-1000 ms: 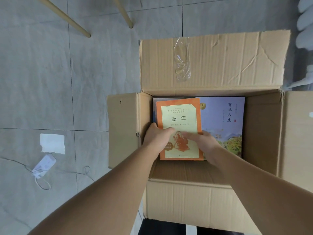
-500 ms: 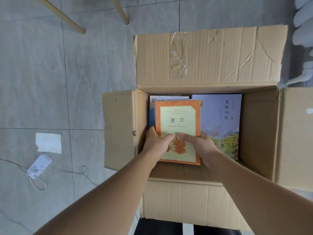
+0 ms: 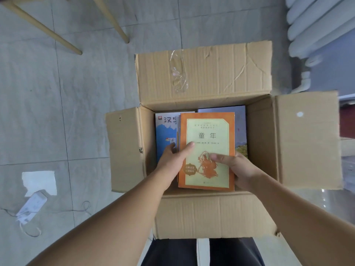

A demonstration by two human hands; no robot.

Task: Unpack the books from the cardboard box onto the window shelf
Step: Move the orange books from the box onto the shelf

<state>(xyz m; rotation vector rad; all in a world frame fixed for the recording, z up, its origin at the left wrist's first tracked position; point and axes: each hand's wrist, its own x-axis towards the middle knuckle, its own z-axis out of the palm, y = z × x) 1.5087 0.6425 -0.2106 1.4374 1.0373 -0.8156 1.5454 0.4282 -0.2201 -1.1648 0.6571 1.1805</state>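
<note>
Orange-bordered cream paperback book (image 3: 207, 143) is sitting in your grip over the open brown cardboard box (image 3: 203, 73) on the grey tiled floor (image 3: 57, 112); your left hand (image 3: 172, 164) and right hand (image 3: 237, 167) are pinching its lower edges, thumbs on the cover.

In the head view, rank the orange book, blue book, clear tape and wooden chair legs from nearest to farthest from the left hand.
1. orange book: gripped by the left hand at its left edge.
2. blue book: in the box, beside the fingers.
3. clear tape: on the far flap.
4. wooden chair legs: beyond that flap, on the floor.
</note>
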